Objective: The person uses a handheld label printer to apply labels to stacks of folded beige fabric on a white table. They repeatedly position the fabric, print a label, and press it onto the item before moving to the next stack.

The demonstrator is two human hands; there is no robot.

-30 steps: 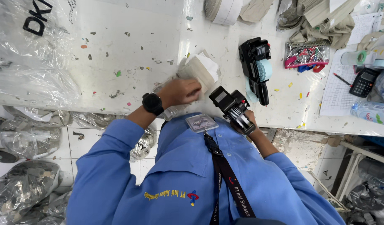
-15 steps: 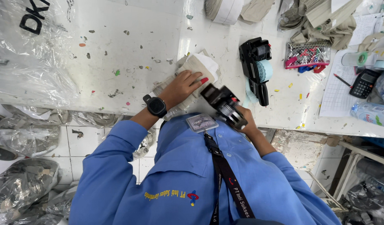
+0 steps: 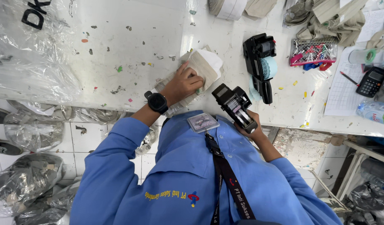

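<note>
— What did the left hand (image 3: 182, 84) have under it?

— A soft folded bundle of beige cloth (image 3: 204, 66) in clear crinkled plastic, lying on the white, paint-flecked worktop (image 3: 129, 54) close to its front edge. The hand lay flat on it, fingers spread and pressing down, with a black round-faced watch (image 3: 157, 102) on the wrist.

— And the right hand (image 3: 251, 125)?

— It was closed around the grip of a black plastic label gun (image 3: 235, 105), blocky, with a ribbed white roller at its nose. The gun was raised just off the worktop's edge, right beside the bundle but not touching it.

— Anything else nearby?

— A second label gun (image 3: 258, 62), black with a pale blue roll of scalloped labels, lay flat on the worktop. Past it sat a clear mesh pouch (image 3: 313, 52) of coloured bits, a small black calculator (image 3: 370, 81) on gridded paper (image 3: 346, 93), and crumpled clear plastic sheeting (image 3: 29, 62) far to the left
</note>
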